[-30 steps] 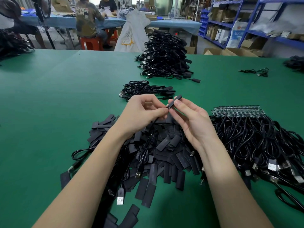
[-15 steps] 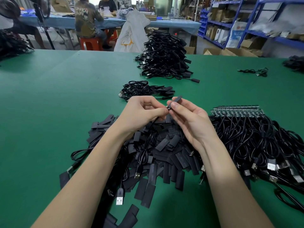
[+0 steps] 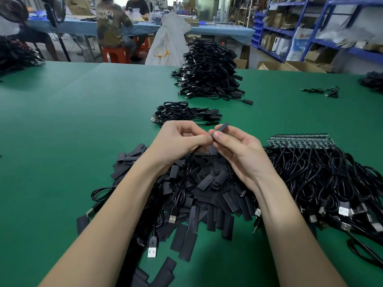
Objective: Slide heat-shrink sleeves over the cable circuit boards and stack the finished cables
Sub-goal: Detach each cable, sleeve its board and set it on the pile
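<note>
Down at the near edge of the green worktop (image 3: pixel 62 141): loose black heat-shrink sleeves (image 3: pixel 207 183) heaped flat in a wide pile, USB plugs poking out among them. Off to the right, a tangle of unfinished cables (image 3: pixel 331 183), circuit boards (image 3: pixel 300 139) lined up in a row at its far side.

Above the sleeve pile, both hands raised and meeting. Left hand (image 3: pixel 178 141) curled, fingertips pinching the cable (image 3: pixel 184 179) right where it enters the sleeve, cord dangling down onto the pile, plug end resting there. Right hand (image 3: pixel 238 150) pinching the sleeve in work (image 3: pixel 220 128) between thumb and forefinger, other fingers loosely spread, sleeve pointing up and away to the right. Board inside not visible.

Just beyond the hands, a small stack of finished cables (image 3: pixel 186 112), sleeved ends to the right. Farther back, a tall stack (image 3: pixel 209 69) of the same. Well off right, a few stray cables (image 3: pixel 323 92).

Past the worktop: a white bag (image 3: pixel 167 42), a blue table (image 3: pixel 217 30) with seated people (image 3: pixel 112 23), blue shelving (image 3: pixel 331 27) with boxes.
</note>
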A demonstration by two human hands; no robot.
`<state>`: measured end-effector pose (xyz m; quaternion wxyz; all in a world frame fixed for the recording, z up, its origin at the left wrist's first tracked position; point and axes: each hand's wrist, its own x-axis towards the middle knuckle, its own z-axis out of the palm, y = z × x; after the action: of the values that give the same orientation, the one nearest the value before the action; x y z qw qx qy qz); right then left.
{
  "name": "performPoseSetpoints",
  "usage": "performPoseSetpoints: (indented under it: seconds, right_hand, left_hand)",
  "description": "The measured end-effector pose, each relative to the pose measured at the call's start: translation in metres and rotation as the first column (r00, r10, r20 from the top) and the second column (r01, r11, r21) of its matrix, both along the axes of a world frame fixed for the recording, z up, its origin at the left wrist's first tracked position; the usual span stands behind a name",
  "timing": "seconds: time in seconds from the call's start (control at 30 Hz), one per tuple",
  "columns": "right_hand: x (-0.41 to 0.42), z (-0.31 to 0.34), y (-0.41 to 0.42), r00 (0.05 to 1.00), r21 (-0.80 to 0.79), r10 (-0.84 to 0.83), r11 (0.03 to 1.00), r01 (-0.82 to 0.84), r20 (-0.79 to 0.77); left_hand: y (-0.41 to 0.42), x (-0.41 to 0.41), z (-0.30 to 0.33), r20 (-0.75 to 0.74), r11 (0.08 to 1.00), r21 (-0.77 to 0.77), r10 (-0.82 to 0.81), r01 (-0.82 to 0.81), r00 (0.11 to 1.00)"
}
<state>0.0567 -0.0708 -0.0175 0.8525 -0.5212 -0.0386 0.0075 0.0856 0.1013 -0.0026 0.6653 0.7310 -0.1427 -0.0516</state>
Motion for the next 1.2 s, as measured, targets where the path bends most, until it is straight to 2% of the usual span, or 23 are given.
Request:
performPoseSetpoints:
  seconds: [0.17, 0.43, 0.87, 1.2]
  right_hand:
    - [-0.001, 0.002, 0.002, 1.0, 0.025, -0.022, 0.999, 0.022, -0.008]
    - [0.0, 0.0, 0.008, 0.974, -0.049, -0.194, 0.978, 0.201, 0.114]
    - [0.0, 0.0, 0.012, 0.973, -0.018, -0.219, 0.975, 0.221, 0.076]
    - [0.0, 0.0, 0.012, 0.96, 0.002, -0.277, 0.961, 0.277, 0.038]
  left_hand:
    - [0.0, 0.001, 0.0, -0.003, 0.998, -0.041, -0.039, 0.038, 0.999]
    - [0.002, -0.001, 0.001, -0.101, 0.982, -0.165, -0.105, 0.088, 0.989]
    - [0.001, -0.002, 0.001, -0.021, 0.991, -0.104, -0.086, 0.084, 0.996]
    - [-0.001, -0.003, 0.0, -0.019, 0.996, -0.059, -0.07, 0.069, 0.997]
